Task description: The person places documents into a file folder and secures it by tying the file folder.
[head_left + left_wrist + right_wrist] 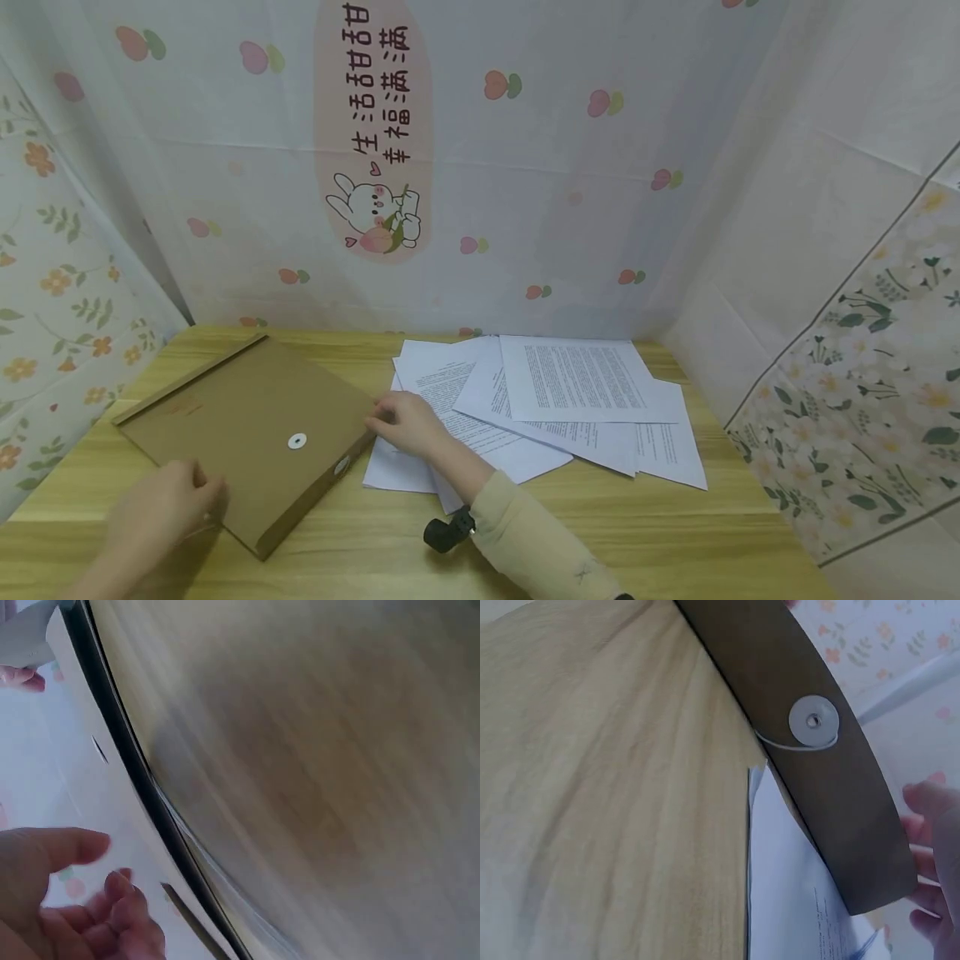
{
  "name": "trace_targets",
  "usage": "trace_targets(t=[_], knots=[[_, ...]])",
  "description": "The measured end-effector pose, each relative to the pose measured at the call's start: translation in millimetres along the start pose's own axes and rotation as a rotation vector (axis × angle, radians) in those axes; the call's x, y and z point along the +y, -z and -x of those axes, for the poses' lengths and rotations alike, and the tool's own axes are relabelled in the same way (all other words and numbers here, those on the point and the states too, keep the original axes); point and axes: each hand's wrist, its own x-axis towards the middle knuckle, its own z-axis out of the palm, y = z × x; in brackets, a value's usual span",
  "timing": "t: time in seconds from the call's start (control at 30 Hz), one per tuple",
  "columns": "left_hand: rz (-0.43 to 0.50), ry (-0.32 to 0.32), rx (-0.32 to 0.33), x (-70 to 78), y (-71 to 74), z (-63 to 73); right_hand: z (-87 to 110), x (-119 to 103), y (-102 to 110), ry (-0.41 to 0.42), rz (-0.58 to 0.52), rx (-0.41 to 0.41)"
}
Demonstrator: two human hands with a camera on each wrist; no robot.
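Head view: left hand (159, 508), grip released, near the brown folder (240, 425); right hand (411, 425) at its right corner, whether that grip pinches I cannot tell; papers (581, 383) alongside.

1. You have one brown card document folder (247, 437), flat and shallow like a thin box, lying broad face up on the left of the table, turned at a slant.
2. Broad face: plain, with a white round button (297, 441) toward its right, near part; faint reddish marks to the left, too small for you to read.
3. Right-hand side: a narrow wall (780, 682), slightly bowed in your right wrist view, bearing a second white button (814, 721) with a pale string (795, 748) looping from it to the lower edge.
4. Far-left edge: a raised strip (191, 379) along its length.
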Motion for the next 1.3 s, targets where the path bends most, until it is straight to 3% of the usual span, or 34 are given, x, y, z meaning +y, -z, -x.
trace_targets(t=[0.13, 0.33, 0.53, 0.73, 0.93, 1.0, 1.17, 1.3], knots=[[-0.017, -0.122, 0.065, 14.3, -4.1, -3.8, 3.6, -1, 2, 0.011, 0.107, 0.023], [-0.004, -0.261, 0.079, 25.0, -14.5, -8.2, 11.2, -2, 5, 0.011, 0.175, -0.029], [-0.05, -0.341, 0.11, 31.2, -28.6, -7.7, 18.7, 1, 2, -0.01, 0.194, -0.101], [-0.129, -0.451, 0.152, 38.3, -39.3, -6.6, 23.6, 5, -2, 0.035, 0.236, -0.104], [-0.216, -0.562, 0.155, 43.8, -46.5, -4.2, 26.1, 7, -9, 0.056, 0.314, -0.101], [-0.241, -0.613, 0.196, 46.2, -49.1, -3.6, 26.5, 6, -11, 0.039, 0.323, -0.111], [-0.348, -0.828, 0.389, 51.4, -57.6, -5.1, 27.7, 4, -14, 0.042, 0.355, -0.09], [-0.435, -0.926, 0.438, 53.2, -61.3, -3.7, 28.7, 3, -15, 0.045, 0.362, -0.077]])
